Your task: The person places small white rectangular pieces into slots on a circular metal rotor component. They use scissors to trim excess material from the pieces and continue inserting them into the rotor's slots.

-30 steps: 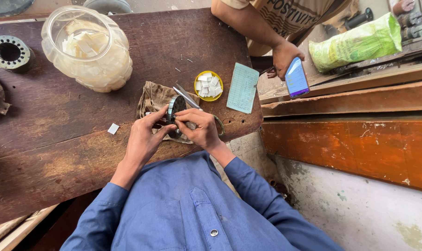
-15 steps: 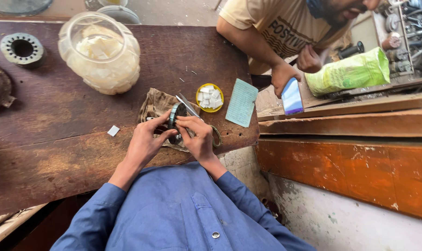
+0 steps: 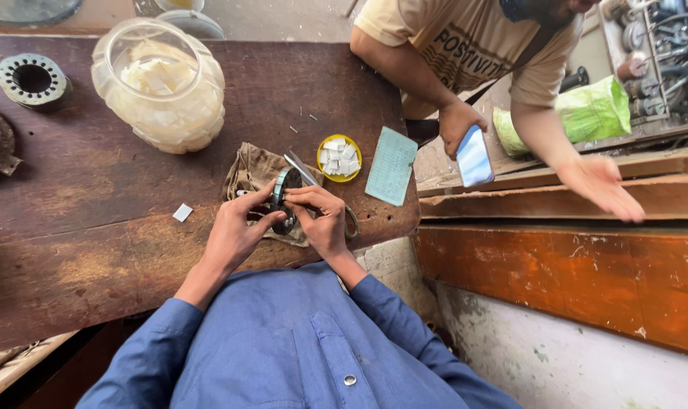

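A dark metal ring-shaped part stands on edge over a brown cloth on the wooden table. My left hand grips its near side from the left. My right hand holds it from the right, fingers pinched at its rim. A thin metal tool lies just behind the part. A small yellow dish of white paper slips sits beyond it. Both my sleeves are blue.
A big clear jar of white slips stands at the back left. Round metal stators lie at the far left. A green card and a loose white slip lie on the table. Another person holds a phone at right.
The view has shifted so the other person shows more fully. That person's far hand now stretches out over the orange bench. My hands stay on the ring part.
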